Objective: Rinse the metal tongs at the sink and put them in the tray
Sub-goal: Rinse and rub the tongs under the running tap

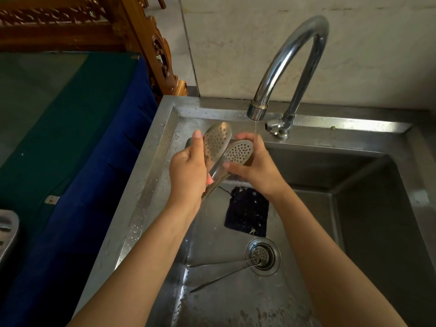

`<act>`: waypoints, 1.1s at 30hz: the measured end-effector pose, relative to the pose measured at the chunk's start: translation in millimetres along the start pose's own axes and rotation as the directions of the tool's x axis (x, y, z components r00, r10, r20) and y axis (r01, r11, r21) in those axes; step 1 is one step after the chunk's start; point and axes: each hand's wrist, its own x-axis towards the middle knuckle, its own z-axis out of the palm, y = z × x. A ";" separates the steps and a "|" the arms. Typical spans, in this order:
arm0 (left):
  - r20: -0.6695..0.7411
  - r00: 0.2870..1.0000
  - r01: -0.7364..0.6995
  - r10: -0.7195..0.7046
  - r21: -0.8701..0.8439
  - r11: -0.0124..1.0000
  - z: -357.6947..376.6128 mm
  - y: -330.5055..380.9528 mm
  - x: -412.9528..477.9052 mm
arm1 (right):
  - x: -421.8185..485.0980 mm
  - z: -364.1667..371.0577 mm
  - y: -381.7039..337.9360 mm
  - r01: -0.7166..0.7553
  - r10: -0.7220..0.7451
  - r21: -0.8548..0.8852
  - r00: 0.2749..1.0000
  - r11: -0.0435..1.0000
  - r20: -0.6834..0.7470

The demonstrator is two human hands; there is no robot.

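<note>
Stainless steel fills most of the view: the sink (151, 161) with its wet left rim, the curved tap (292, 57) at the back edge, and the metal tongs (219, 159) held over the basin's back left corner. A thin stream of water (255, 126) falls from the spout just beside the tongs' perforated paddles.

The left hand (188, 171) is wrapped around the tongs' arms below the paddles, thumb raised against the left paddle. The right hand (254, 166) cups the right paddle from the tap side, fingers curled over its edge and thumb across its face, as if rubbing it. Both hands are grasping the tongs; neither is free.

The tongs' long axis runs from the handle end, low and near the left wrist, up and away to the spread paddles near the spout. Rinsing looks under way, not finished.

The tray (7, 234) shows only as a ribbed metal corner at the far left edge, on the blue cloth (99, 185), well apart from the sink. It lies on the left hand's side, so by my judgement that hand, already holding the shaft, is better placed to carry the tongs leftward over the sink's rim. A dark cloth (247, 211) and the drain (263, 256) lie on the basin floor below.
</note>
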 end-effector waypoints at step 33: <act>0.283 0.949 -0.107 0.141 -0.131 0.986 45.5 -20.5 2.0 | 19.4 17.1 -20.3 0.113 -0.060 0.073 0.857 0.991 -0.512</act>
